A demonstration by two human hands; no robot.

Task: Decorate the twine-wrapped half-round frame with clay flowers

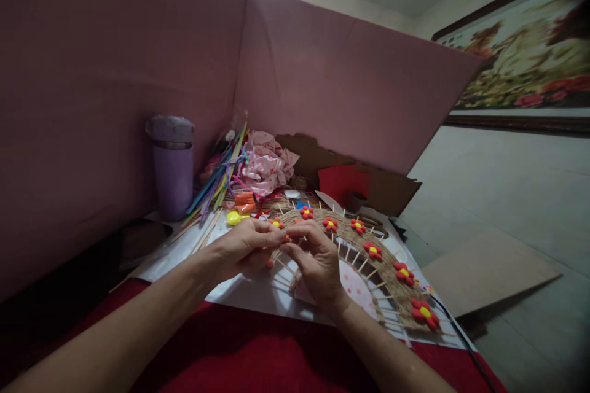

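My left hand [253, 245] and my right hand [318, 261] meet over a woven twine arch [387, 270] with thin sticks poking from its edges. Both hands have their fingers pinched together around a small orange-red piece [287, 237], mostly hidden by the fingertips. Red flowers with yellow centres, such as one flower [424, 313] at the lower right end, sit along the arch. Inside the curve shows a pink spotted half-round [357, 288]. Just behind my left hand are a yellow lump [236, 217] and an orange packet [244, 201].
A purple tumbler [173, 172] stands at the left beside coloured pipe cleaners [221, 178] and crumpled pink fabric [266, 163]. Red sheet [343, 184] and scissors [373, 221] lie behind the arch. A black cable [461, 334] runs along the right edge.
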